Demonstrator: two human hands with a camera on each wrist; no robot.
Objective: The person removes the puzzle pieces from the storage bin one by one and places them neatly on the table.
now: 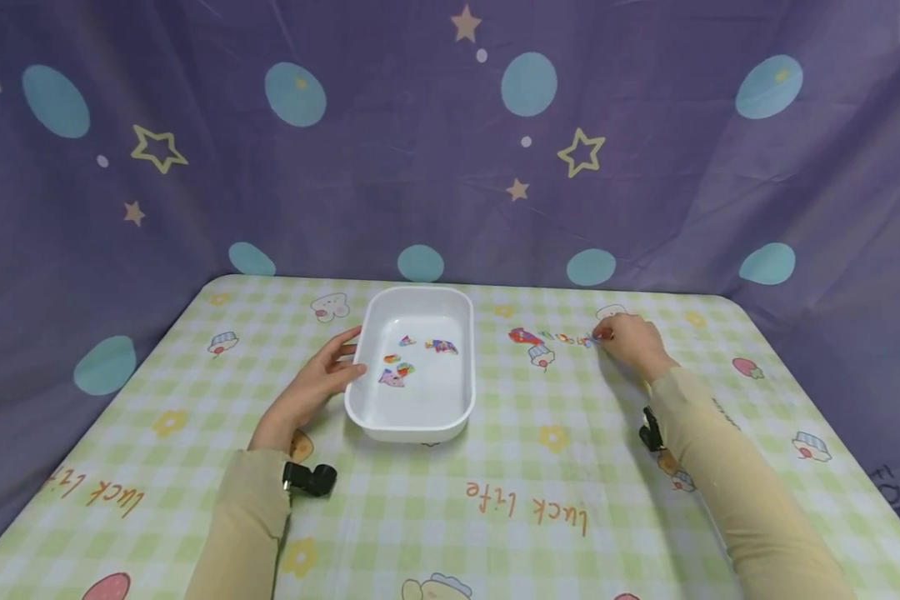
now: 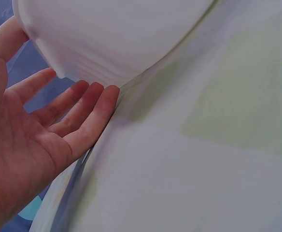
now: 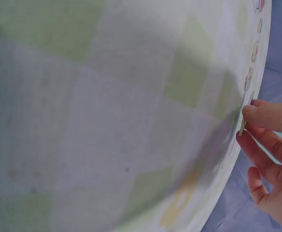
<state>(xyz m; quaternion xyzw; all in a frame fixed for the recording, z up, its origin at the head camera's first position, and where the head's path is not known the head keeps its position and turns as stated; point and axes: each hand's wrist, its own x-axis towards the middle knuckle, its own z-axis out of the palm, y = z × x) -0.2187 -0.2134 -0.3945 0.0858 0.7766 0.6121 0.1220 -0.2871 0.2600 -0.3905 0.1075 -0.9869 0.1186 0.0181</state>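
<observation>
While the left hand (image 1: 311,387) holds the white tray (image 1: 420,410) at its left wall, thumb at the rim, the right hand (image 1: 633,340) pinches a small flat piece (image 3: 242,128) well right of the tray, at the outer end of a row of colourful cutouts (image 1: 525,337). Step looks like picking or placing it, can't tell which; next move calls for light fingertips. More loose cutouts (image 1: 442,347) inside the tray. Row neighbours sit close, easy to bump. Checked surface (image 1: 525,458) under the tray, purple curtain (image 1: 420,175) behind.
</observation>
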